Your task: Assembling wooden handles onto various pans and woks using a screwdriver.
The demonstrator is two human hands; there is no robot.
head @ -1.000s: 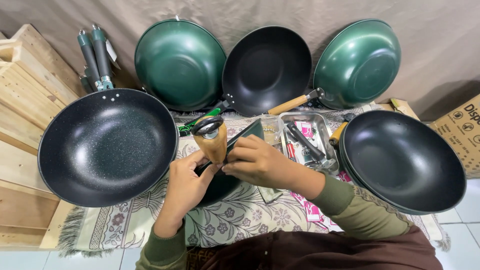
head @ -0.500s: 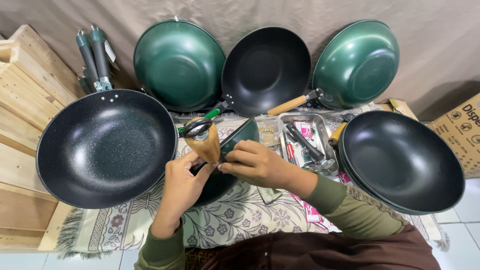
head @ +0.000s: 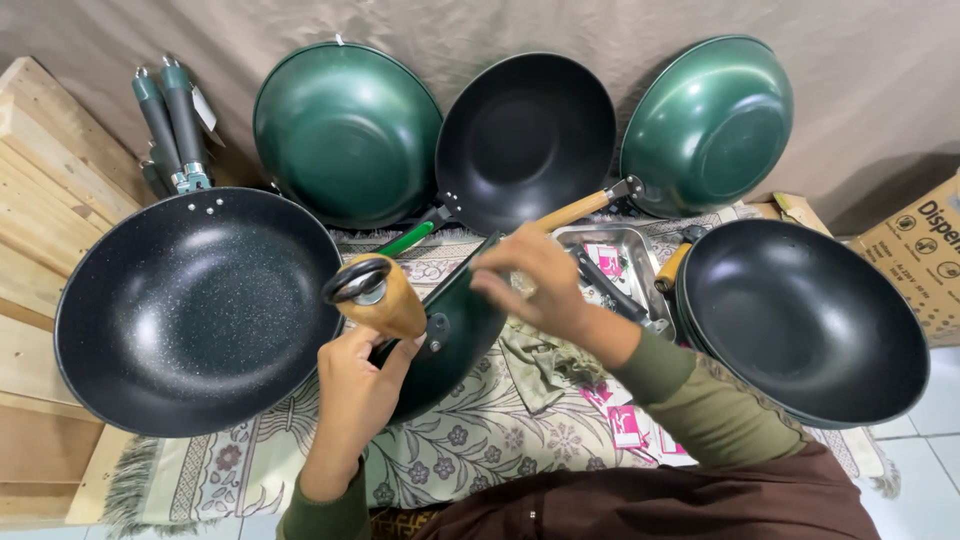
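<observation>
Seen from the head camera, the left hand [head: 365,375] is wrapped around a wooden handle [head: 385,300], fingers closed on its lower part, the handle pointing up toward the camera with a dark metal hanging loop [head: 357,280] at its end. That handle belongs to a dark green pan [head: 455,335] held tilted on edge over a floral mat [head: 470,450], between the person's forearms. The right hand [head: 535,285] rests on the pan's upper rim, fingers curled over the edge and gripping it.

To the left, a large black speckled pan [head: 200,310] lies open side up, partly over wooden planks [head: 45,200]. To the right, another black pan [head: 805,320] sits with its wooden handle pointing toward a small metal tray [head: 640,255] that holds small parts too indistinct to tell. Against the beige cloth backdrop [head: 600,30] lean three pans: a green one [head: 345,130] showing its underside, a black one [head: 525,140] facing out, and a second green one [head: 710,125]. Grey-green handles [head: 165,120] stand upright at the far left. A cardboard box [head: 915,255] sits at the right edge, on tiled floor.
</observation>
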